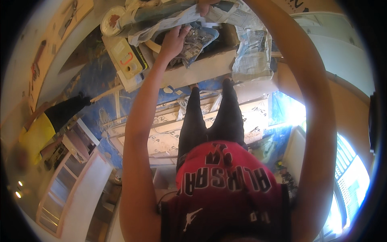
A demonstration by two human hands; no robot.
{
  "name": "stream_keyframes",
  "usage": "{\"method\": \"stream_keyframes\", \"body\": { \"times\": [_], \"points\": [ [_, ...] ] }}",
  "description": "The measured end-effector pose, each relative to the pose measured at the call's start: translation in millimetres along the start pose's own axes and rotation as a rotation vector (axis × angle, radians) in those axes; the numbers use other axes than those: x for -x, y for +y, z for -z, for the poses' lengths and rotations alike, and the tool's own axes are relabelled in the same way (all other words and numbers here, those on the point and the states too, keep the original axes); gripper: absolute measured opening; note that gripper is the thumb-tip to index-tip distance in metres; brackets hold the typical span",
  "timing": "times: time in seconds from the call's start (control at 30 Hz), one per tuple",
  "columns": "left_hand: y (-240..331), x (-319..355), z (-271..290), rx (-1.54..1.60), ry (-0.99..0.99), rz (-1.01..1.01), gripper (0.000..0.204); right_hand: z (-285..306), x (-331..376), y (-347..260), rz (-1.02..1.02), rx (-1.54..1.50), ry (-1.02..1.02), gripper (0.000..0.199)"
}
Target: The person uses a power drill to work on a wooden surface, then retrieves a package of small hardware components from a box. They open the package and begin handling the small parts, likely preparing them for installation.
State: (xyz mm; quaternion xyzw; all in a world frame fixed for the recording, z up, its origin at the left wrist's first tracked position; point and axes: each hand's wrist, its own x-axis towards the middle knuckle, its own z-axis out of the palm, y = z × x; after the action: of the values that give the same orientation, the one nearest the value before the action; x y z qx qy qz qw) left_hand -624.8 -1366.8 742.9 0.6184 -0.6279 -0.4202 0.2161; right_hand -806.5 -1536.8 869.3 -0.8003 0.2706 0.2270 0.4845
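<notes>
In front of me, at the top of the view, a crumpled white printed sack (169, 24) lies open. Beside its mouth is a plastic bag (213, 37) with a bluish edge, filled with small grey metal pieces (196, 42) whose kind I cannot make out. My left hand (174, 42) is closed at the bag's near left edge, thumb and fingers pressed at its rim. Up at the picture's top edge my right hand (206, 7) is closed on the sack's edge; part of this hand is cut off.
Left of the sack stand a yellow-and-white container (125, 58) and a round tub (112, 20). More sacking (253, 52) hangs at the right over a wooden edge (201, 63). Printed boards (169, 139) lie behind my legs. A person in a yellow shirt (37, 133) is at far left.
</notes>
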Motion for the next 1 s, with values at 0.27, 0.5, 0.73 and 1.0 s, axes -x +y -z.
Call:
{"method": "stream_keyframes", "body": {
  "times": [0.27, 0.5, 0.73, 1.0],
  "points": [
    [5, -32, 71, -0.245, -0.219, 0.077, 0.057, -144, 84, -57, 0.212, 0.051, 0.998, 0.029],
    [23, -42, 87, -0.293, -0.267, -0.092, 0.058, -233, -62, 18, 0.181, 0.244, 0.769, 0.046],
    [0, -41, 83, -0.253, -0.368, -0.197, 0.053, -227, -145, 23, -0.013, -0.023, 0.260, 0.054],
    [7, -46, 96, -0.263, -0.368, -0.251, 0.056, -189, -69, 85, 0.008, 0.178, 0.848, 0.034]
  ]
}}
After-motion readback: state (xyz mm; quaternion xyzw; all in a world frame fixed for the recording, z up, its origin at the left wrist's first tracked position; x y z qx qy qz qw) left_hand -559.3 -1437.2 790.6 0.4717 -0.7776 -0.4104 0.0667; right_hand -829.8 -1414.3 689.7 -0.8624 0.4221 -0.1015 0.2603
